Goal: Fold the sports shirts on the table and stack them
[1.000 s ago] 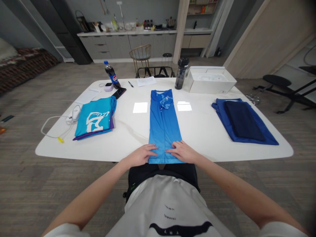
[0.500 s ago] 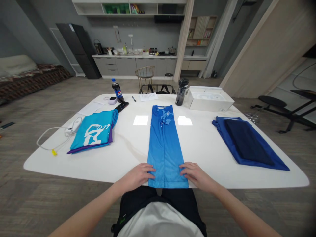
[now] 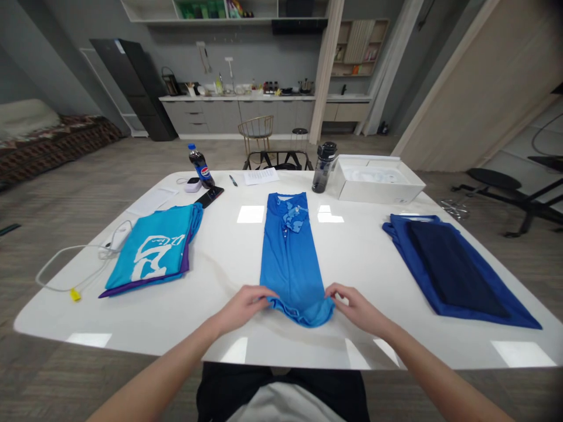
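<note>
A blue shirt (image 3: 292,252), folded into a long narrow strip, lies on the white table in front of me, its buttons and patterned part toward the far end. My left hand (image 3: 247,305) pinches the near end of it at the left corner. At the right corner my right hand (image 3: 352,303) pinches the same end. Between the two hands the near edge is lifted and curls up, sagging in the middle. Each hand's fingertips are closed on the cloth.
Folded turquoise and purple shirts (image 3: 152,249) lie on the left, near a white cable (image 3: 59,287). Dark blue folded clothes (image 3: 457,269) are on the right. Along the back stand a cola bottle (image 3: 201,167), a phone (image 3: 210,197), a black drink bottle (image 3: 324,168) and a white box (image 3: 378,181).
Both hands have gone from lying on the shirt's sides to pinching its near corners. That end has lifted and moved away from the table's front edge. My view has shifted slightly.
</note>
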A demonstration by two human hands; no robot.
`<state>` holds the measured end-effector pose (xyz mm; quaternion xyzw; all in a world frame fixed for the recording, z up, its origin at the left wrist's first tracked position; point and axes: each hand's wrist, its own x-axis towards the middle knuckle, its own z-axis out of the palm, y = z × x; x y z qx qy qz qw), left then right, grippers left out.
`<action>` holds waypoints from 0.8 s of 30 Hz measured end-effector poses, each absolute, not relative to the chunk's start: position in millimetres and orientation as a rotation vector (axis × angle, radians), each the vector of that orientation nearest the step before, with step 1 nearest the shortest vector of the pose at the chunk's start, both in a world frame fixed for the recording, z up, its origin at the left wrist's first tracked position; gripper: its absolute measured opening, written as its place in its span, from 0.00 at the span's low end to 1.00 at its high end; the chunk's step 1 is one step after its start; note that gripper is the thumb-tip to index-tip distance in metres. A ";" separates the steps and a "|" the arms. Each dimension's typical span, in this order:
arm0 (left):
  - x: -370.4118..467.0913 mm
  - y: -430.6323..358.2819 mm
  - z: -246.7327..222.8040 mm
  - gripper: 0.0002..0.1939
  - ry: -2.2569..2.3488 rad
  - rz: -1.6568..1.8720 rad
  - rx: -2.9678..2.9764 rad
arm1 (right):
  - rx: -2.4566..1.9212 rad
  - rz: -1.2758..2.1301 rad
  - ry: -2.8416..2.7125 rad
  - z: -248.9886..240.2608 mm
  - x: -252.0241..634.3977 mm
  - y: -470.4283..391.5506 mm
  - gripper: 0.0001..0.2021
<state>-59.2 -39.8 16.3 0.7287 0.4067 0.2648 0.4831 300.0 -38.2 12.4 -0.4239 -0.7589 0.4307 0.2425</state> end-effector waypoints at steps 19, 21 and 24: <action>-16.5 211.5 -37.6 0.15 1.400 1.098 0.989 | -1.986 0.604 -1.614 -39.3 230.9 203.9 0.14; -13.6 213.2 -29.3 0.15 1.323 1.181 1.063 | -1.834 0.620 -1.592 -37.2 233.6 207.1 0.15; -10.1 227.8 -9.1 0.17 1.167 1.256 1.099 | -1.616 0.656 -1.542 -25.4 236.9 221.0 0.18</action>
